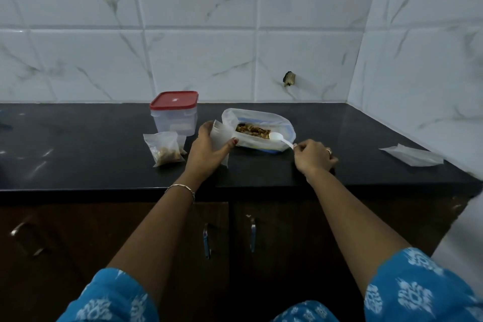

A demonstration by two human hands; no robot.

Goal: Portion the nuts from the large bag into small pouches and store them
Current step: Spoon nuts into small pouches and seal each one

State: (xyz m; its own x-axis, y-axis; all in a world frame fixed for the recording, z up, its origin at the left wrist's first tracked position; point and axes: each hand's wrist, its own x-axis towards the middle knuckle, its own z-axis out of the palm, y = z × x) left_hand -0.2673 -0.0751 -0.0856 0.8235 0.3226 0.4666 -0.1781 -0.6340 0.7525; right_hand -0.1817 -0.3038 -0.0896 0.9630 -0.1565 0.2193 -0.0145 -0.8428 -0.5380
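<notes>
One pouch within left fingers

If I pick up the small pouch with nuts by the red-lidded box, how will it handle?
The small clear plastic pouch of nuts looks thin and crinkled, so probably floppy. It is filled only at the bottom, so it likely sags there.

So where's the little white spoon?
Head view, right of centre: the small white plastic spoon pokes into the large clear bag of nuts, its handle pinched by the right hand.
</notes>
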